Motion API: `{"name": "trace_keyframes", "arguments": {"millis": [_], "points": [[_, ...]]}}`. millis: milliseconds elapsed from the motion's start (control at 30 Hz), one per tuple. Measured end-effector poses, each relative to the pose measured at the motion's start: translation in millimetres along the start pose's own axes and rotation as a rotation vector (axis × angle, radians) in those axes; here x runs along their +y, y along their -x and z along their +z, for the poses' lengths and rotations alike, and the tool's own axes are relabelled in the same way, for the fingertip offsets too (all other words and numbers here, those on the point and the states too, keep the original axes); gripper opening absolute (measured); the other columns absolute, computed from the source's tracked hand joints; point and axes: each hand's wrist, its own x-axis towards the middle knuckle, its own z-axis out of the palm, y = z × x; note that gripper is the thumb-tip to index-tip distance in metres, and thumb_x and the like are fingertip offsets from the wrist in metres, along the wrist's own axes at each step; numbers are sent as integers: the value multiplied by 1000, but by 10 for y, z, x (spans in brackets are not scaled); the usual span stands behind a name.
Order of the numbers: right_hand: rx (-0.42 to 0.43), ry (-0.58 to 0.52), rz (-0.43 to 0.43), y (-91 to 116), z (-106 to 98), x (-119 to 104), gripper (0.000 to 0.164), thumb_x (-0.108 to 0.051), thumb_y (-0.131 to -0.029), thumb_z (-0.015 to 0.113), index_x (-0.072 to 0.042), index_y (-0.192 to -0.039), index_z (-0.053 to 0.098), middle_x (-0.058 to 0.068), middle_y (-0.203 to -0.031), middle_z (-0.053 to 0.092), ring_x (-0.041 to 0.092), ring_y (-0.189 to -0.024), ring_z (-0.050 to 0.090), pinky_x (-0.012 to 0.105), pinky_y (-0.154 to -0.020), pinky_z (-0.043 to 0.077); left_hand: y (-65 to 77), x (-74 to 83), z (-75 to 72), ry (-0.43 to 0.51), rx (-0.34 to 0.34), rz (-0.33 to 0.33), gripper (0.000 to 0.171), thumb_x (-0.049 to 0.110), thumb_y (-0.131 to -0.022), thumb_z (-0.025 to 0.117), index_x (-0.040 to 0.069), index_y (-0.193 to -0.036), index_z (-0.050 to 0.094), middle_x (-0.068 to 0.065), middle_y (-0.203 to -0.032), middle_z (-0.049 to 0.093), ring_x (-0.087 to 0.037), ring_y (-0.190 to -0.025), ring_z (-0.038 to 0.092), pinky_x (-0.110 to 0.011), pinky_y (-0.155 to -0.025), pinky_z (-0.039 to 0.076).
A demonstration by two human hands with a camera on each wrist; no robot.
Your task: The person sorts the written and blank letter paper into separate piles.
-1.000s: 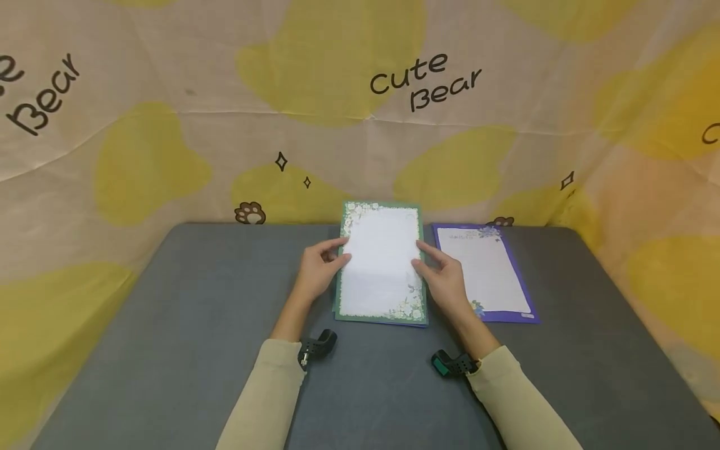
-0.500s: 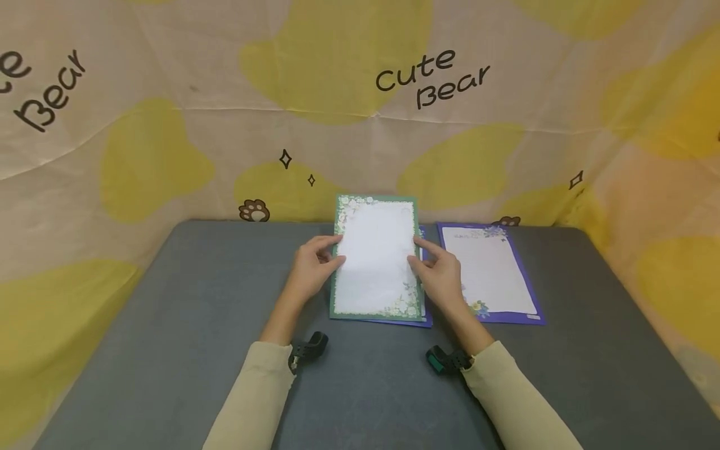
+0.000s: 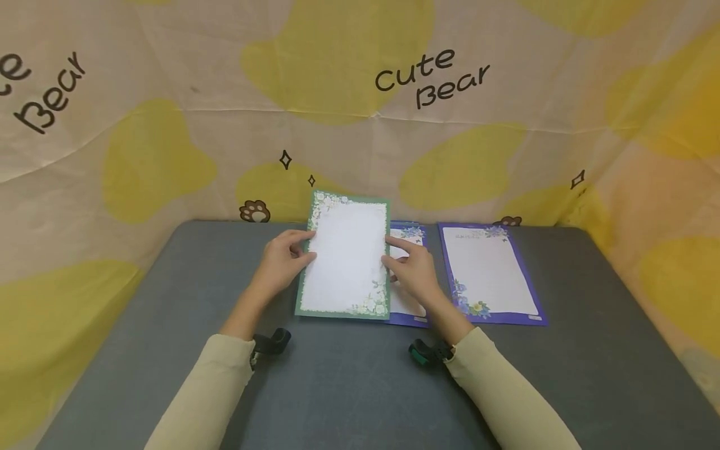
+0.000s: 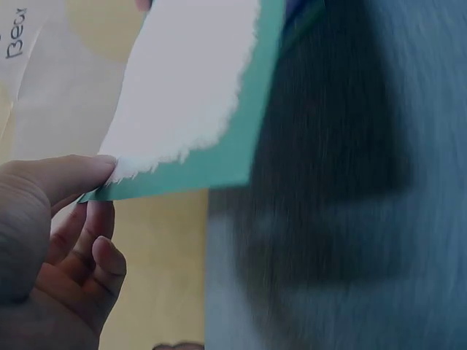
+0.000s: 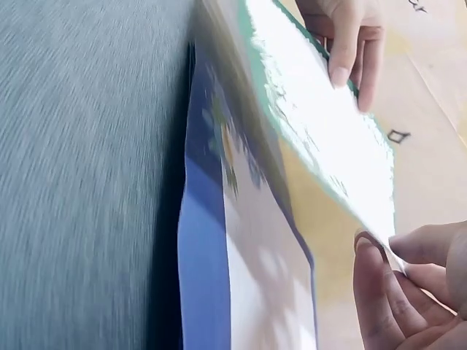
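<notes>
A sheet of paper (image 3: 345, 256) with a green floral border is held up off the table, tilted toward the camera. My left hand (image 3: 279, 262) pinches its left edge between thumb and fingers, and the left wrist view shows that thumb on the paper's front (image 4: 182, 87). On the opposite edge my right hand (image 3: 413, 269) pinches the same sheet. Partly hidden behind it lies a purple-bordered sheet (image 3: 409, 317) with blue flowers. The right wrist view shows a gap between the green sheet (image 5: 321, 109) and the purple one (image 5: 204, 255) below.
Another purple-bordered sheet (image 3: 489, 269) lies to the right on the grey table (image 3: 360, 387). Behind the table's far edge hangs a cloth (image 3: 337, 81) with yellow patches and lettering. Dark bands with devices sit on both wrists.
Both hands have lifted the green-bordered sheet and carried it left. The purple-bordered sheet beneath has come into view. The sheet on the right has stayed in place.
</notes>
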Motion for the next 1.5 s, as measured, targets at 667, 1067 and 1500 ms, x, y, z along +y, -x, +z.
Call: {"name": "trace_keyframes", "arguments": {"millis": [667, 1067, 1500], "points": [[-163, 113, 28, -272, 664, -163, 50, -9, -91, 67, -10, -140, 61, 18, -68, 72, 20, -49, 66, 23, -47, 49, -5, -502, -352, -164, -44, -87, 42, 5, -93, 68, -1, -134, 63, -24, -128, 62, -26, -84, 55, -31, -67, 44], [-206, 233, 15, -301, 804, -90, 48, -12, -93, 69, -7, -140, 61, 19, -106, 77, 9, -45, 60, 27, -60, 58, 29, -715, -297, -237, -71, -97, 42, 7, -92, 68, -2, -132, 64, -25, -120, 64, -26, -85, 57, -36, -73, 46], [-251, 279, -27, -317, 840, -159, 47, -22, -98, 66, -6, -141, 59, 17, -126, 71, 8, -43, 54, 28, -67, 58, 77, -790, -371, -277, -106, -183, 43, 12, -95, 68, 0, -136, 62, -26, -128, 61, -29, -90, 58, -42, -77, 49]]}}
